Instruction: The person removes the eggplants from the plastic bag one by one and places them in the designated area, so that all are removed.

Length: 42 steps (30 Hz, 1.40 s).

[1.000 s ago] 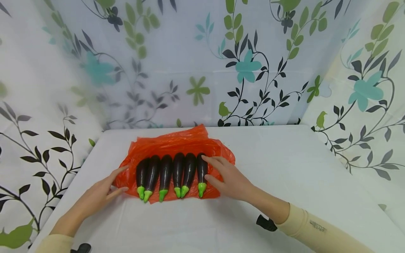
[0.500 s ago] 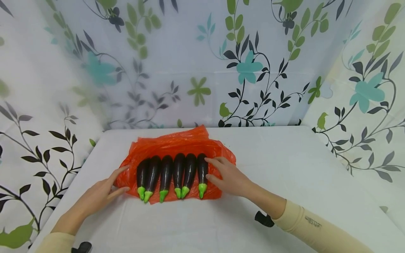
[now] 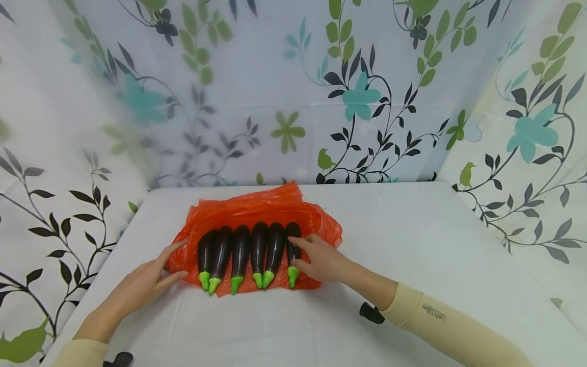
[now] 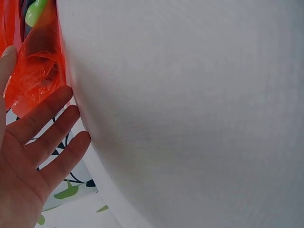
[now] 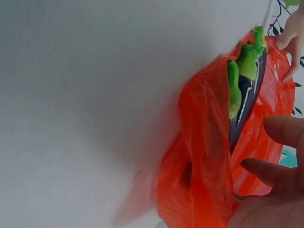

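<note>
Several dark purple eggplants with bright green stems lie side by side in a crinkled red plastic bag, stems toward the person. My left hand is at the bag's left edge, its fingers extended and thumb apart; the left wrist view shows three fingers spread beside the red plastic. Over the bag's right side reaches my right hand, fingertips overlapping the rightmost eggplant. In the right wrist view its thumb and fingers are apart, near the eggplants, with nothing gripped between them.
A white cloth covers the table, with the bag toward its back left. Behind and at both sides hangs a curtain printed with leaves and flowers. Below each wrist is a small black device.
My right hand has moved slightly left and toward the person, its fingertips now across the rightmost eggplant. The left hand, bag and eggplants have stayed in place.
</note>
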Tool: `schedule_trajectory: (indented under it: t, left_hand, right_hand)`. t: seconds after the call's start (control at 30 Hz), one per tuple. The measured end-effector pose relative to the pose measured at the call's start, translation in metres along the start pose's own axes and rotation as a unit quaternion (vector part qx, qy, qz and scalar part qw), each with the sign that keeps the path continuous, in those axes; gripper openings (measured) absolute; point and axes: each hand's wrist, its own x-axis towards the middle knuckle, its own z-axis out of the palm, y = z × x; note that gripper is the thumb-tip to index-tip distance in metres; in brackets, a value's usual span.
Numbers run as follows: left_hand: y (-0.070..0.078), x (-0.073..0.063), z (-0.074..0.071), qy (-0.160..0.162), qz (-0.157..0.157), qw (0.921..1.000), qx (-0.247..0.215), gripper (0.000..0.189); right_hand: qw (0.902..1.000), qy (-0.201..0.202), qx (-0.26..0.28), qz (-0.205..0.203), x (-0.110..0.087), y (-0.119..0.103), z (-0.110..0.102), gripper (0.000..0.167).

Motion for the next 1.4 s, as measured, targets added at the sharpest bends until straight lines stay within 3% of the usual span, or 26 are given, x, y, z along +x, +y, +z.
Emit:
schedule_trajectory:
  t: [0.37, 0.7, 0.97, 1.4]
  left_hand:
    - [0.001, 0.001, -0.001, 0.005, 0.002, 1.0000, -0.002, 0.077]
    - [-0.001, 0.001, -0.001, 0.006, 0.002, 1.0000, -0.003, 0.078]
    - [-0.002, 0.002, -0.002, 0.004, 0.004, 1.0000, -0.004, 0.078]
    - [-0.005, 0.002, 0.001, 0.003, 0.006, 0.9999, -0.009, 0.077]
  right_hand:
    - [0.9986, -0.035, -0.023, 0.033, 0.005, 0.004, 0.008, 0.060]
    - [0.9982, -0.044, -0.034, 0.021, 0.004, 0.003, 0.009, 0.060]
    - [0.9992, -0.029, -0.019, 0.017, 0.006, 0.006, 0.011, 0.059]
    - [0.9983, 0.033, 0.049, -0.004, -0.005, 0.009, 0.001, 0.051]
